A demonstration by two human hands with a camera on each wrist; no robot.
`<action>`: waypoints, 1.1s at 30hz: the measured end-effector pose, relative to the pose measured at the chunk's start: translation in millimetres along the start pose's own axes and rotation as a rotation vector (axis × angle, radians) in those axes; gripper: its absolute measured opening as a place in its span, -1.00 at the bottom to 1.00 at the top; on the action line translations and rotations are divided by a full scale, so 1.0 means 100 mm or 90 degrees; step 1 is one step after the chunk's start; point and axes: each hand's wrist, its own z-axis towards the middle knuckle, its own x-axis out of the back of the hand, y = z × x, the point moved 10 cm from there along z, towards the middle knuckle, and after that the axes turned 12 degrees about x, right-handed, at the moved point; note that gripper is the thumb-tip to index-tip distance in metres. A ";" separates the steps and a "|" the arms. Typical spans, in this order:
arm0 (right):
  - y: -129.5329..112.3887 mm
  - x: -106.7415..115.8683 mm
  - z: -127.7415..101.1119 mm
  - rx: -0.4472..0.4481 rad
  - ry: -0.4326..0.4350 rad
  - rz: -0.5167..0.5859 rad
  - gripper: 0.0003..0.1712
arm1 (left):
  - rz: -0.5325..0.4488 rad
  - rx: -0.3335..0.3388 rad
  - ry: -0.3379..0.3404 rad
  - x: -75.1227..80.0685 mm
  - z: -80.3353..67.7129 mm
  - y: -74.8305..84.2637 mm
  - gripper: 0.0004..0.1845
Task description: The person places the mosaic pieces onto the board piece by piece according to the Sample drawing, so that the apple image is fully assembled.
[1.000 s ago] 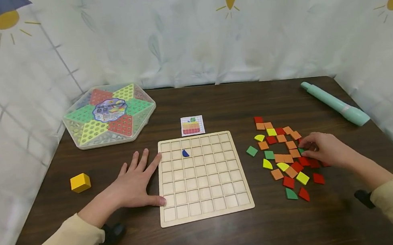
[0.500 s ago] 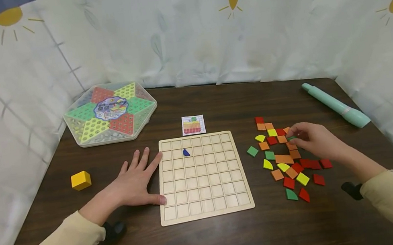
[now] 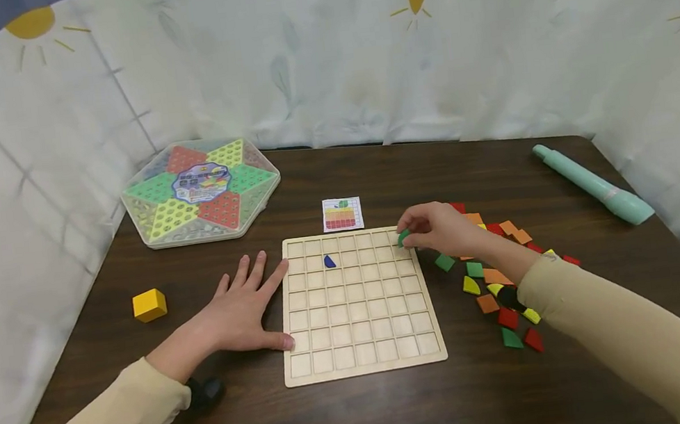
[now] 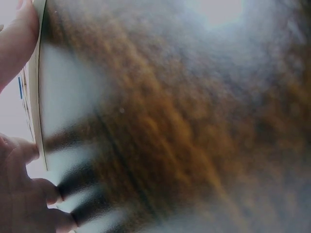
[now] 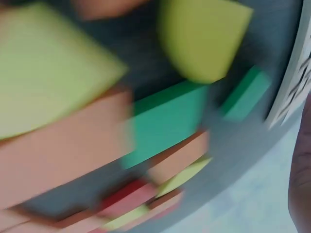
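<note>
Head view: we see the right hand [image 3: 439,228] over the upper right corner of the wooden grid board [image 3: 365,363], fingers curled and pinching a small green piece [image 3: 404,237] just above the top-right cells. The left hand [image 3: 244,310] lies flat on the dark table [image 3: 373,173], fingers spread, with fingertip and thumb touching the board's left edge. One blue piece [image 3: 329,261] sits in a cell of the second row, left of centre. A pattern card [image 3: 342,214] lies just beyond the board's far edge. The loose pile of coloured pieces [image 3: 499,285] lies right of the board, partly hidden under the right forearm. Further off we note a hexagonal game case [image 3: 202,191] at far left, a yellow cube [image 3: 150,305] near the left edge, and a mint-green pen-like tool [image 3: 595,183] at far right.

Left wrist view: heavily blurred. We make out the left hand's fingers [image 4: 29,194] straight against the tabletop, and the thumb [image 4: 17,39] beside the board's pale edge [image 4: 36,97].

Right wrist view: motion-blurred. We see green, yellow, orange and red pieces [image 5: 165,121] on the table and a corner of the board [image 5: 296,73]; we cannot tell the grip from here.
</note>
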 end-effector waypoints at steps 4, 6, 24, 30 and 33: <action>-0.14 -0.19 0.26 0.001 -0.029 0.009 -0.83 | -0.003 -0.007 -0.002 0.00 0.00 0.03 0.37; -0.19 -0.25 0.36 0.007 -0.036 -0.001 -0.84 | -0.002 -0.006 -0.003 0.01 0.00 0.04 0.37; -0.29 -0.40 0.76 0.017 -0.035 -0.039 -0.91 | 0.006 0.011 -0.009 -0.01 0.03 0.01 0.38; -0.34 -0.47 0.83 0.036 -0.051 -0.063 -0.93 | 0.005 0.020 -0.013 -0.01 0.00 -0.01 0.38; -0.35 -0.49 0.86 0.041 -0.059 -0.075 -0.95 | 0.004 0.019 -0.011 -0.01 -0.01 -0.02 0.37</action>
